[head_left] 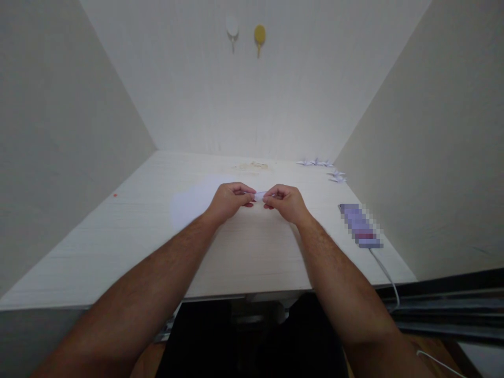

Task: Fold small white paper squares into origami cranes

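Observation:
A small folded piece of pale lilac paper [259, 196] is held between both my hands above the middle of the white desk [129, 231]. My left hand [229, 200] pinches its left end with fingers curled closed. Pinching the right end the same way is my right hand [286, 202]. Both forearms reach in from the bottom of the view. A sheet of pale paper [192, 202] lies flat on the desk just left of and under my left hand.
Several small folded paper cranes [317, 163] sit at the back right corner, more [337, 177] beside the right wall. A phone [360, 224] with a white cable [388, 275] lies at the right. Two wall hooks, white [232, 30] and yellow [259, 37], hang ahead. Walls enclose three sides.

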Demonstrator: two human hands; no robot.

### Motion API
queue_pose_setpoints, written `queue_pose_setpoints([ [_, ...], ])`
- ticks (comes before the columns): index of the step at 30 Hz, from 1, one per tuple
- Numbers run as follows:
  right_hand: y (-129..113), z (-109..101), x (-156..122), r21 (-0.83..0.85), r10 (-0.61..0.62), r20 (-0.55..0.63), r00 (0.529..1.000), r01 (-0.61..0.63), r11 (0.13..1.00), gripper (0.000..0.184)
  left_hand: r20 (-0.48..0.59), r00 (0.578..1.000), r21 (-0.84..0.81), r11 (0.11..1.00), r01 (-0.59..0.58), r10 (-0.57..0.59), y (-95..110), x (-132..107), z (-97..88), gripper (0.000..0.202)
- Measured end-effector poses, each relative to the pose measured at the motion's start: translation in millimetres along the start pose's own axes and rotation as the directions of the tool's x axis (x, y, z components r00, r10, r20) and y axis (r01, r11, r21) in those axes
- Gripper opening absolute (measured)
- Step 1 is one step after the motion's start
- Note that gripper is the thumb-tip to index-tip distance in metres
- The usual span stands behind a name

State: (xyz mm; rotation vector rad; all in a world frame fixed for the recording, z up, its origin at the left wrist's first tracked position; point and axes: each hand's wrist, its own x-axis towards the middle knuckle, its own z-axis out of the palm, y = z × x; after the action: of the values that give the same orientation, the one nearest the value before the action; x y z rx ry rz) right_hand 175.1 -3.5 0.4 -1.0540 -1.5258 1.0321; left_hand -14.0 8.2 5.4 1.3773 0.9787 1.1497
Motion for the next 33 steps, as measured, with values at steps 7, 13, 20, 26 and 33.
queue_pose_setpoints([
  [7,1,1,1,0.074,-0.026,-0.094,0.995,0.033,0.997,0.028,-0.085,0.996,-0.047,0.999,0.018,-0.022,-1,1,3.7,0.026],
  [13,3,3,2,0.084,-0.025,-0.058,0.998,0.03,0.996,0.036,-0.095,0.995,-0.042,0.998,0.036,-0.04,0,1,2.6,0.029],
  [20,2,4,2,0.06,-0.018,-0.072,0.997,0.022,0.998,0.029,-0.102,0.994,-0.091,0.996,0.026,-0.035,0,0,4.8,0.033],
  [26,4,5,2,0.061,-0.049,-0.172,0.984,0.06,0.996,0.027,-0.127,0.991,-0.164,0.986,0.017,-0.038,0,-1,9.6,0.029],
  [33,2,15,2,0.143,-0.015,-0.195,0.981,0.043,0.989,0.036,-0.217,0.975,-0.025,0.998,-0.056,0.05,6,-6,16.3,0.026],
])
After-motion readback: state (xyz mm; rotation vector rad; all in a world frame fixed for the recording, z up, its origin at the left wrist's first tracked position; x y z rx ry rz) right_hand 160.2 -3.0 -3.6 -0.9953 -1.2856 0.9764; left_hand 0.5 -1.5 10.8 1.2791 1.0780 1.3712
